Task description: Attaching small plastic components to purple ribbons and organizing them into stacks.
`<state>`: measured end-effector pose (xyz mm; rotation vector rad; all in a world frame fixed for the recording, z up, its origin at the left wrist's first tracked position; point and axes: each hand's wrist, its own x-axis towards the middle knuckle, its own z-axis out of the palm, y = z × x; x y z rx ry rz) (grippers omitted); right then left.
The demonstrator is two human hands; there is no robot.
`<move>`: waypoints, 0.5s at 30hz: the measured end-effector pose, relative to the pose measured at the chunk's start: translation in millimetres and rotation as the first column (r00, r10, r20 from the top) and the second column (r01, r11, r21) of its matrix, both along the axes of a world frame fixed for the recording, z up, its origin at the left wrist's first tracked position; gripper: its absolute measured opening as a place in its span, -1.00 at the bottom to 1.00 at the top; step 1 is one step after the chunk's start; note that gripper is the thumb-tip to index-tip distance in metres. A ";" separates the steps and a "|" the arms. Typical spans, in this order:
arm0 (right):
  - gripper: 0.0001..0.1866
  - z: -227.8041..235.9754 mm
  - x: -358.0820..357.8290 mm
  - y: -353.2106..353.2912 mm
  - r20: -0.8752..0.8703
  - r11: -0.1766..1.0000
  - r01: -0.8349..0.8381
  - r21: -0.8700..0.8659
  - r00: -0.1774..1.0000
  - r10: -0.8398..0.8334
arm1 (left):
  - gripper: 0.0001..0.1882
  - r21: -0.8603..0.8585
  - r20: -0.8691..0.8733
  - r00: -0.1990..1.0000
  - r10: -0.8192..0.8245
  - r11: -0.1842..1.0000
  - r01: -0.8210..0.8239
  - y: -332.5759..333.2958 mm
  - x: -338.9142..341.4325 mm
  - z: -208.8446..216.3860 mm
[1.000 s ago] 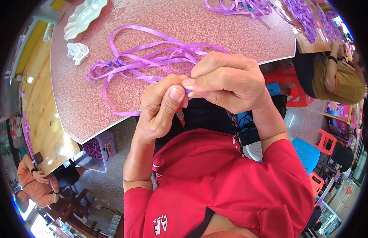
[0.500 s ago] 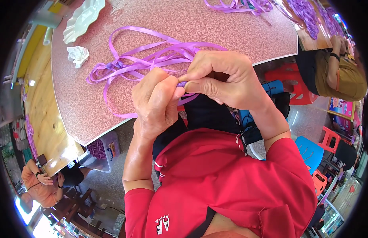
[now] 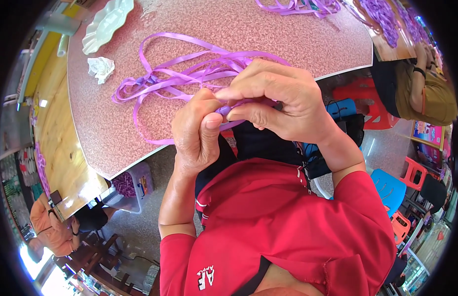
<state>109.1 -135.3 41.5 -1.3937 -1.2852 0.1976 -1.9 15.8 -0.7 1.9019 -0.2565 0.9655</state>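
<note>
1. Right now, a small purple fold (image 3: 223,110) sits between the fingertips of both hands, just in front of the near edge of the bench; whether it is a knot or a simple fold is too small to tell.
2. The left hand (image 3: 194,128) pinches its left end, thumb standing up beside the bent forefinger. The right hand (image 3: 283,98) grips from the other side, thumb tip against the fold and forefinger arched above, the rest of its fingers curled.
3. From the fold, loose purple ribbon (image 3: 235,63) spreads over the bench (image 3: 312,54) in long, overlapping loops.
4. As for progress, the darker bunched bits (image 3: 149,80) at the ribbon's far left look like worked portions, and the fold seems only part-formed. Most of the visible length lies flat and plain, so much appears untouched.
5. Compared with half a second ago, the left thumb has come up into clear sight, the right thumb and forefinger stand wider apart, and more of the fold shows. The loops lie much as they did; the whole view has slid slightly.
6. Farther out on the bench are a crumpled white tissue (image 3: 100,69), a pale scalloped dish (image 3: 108,24) and, at the far side, another ribbon heap (image 3: 323,9).
</note>
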 end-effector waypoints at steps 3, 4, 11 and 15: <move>-0.77 0.9 0.8 -0.6 -0.121 0.997 0.033 -0.074 0.992 -0.041 | -0.73 -0.017 -0.002 0.999 -0.035 0.999 0.035 0.5 -0.7 0.0; -0.76 -2.3 5.9 0.8 0.043 0.999 0.009 0.038 0.999 -0.011 | -0.73 -0.017 -0.002 0.999 -0.038 0.999 0.037 0.5 -0.6 0.4; -0.79 11.6 1.4 -5.1 0.400 0.999 0.016 0.036 0.916 -0.030 | -0.79 0.279 0.041 0.999 0.005 0.960 -0.016 12.3 1.5 8.9; -0.82 8.3 0.2 -5.0 0.413 0.998 0.054 0.019 0.909 -0.057 | -0.78 0.401 0.083 0.996 0.033 0.914 -0.064 16.7 4.5 11.1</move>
